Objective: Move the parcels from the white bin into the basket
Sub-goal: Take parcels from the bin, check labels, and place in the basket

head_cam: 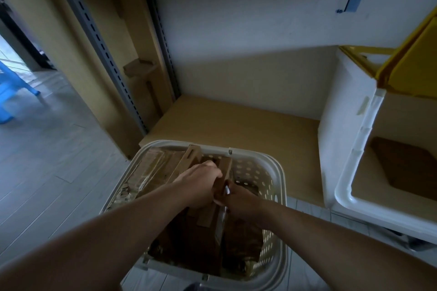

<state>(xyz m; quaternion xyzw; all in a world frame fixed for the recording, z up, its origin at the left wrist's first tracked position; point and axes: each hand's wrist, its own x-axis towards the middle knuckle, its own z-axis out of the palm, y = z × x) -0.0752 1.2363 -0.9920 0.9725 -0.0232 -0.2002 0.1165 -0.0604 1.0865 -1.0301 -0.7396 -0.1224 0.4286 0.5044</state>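
Nearest the camera, two bare forearms reach down into a white perforated basket (272,172) that stands on the pale floor (59,160). The left hand (201,183) curls over the top edge of an upright brown cardboard parcel (208,227) inside the basket, its fingers (212,168) wrapped round that edge. The right hand (238,201) meets it from the other side and appears to grip the same parcel, though its fingers are in shadow and mostly hidden. More brown parcels stand and lean in the basket beside it, among them a flat one (151,170) against the left wall. Beyond the basket lies a low tan shelf board (236,120) under a white wall. To the right stands the white bin (345,125), with a brown parcel (406,163) lying in its bottom and a yellow lid (411,59) raised at its far side. At far left is a blue chair (11,92).
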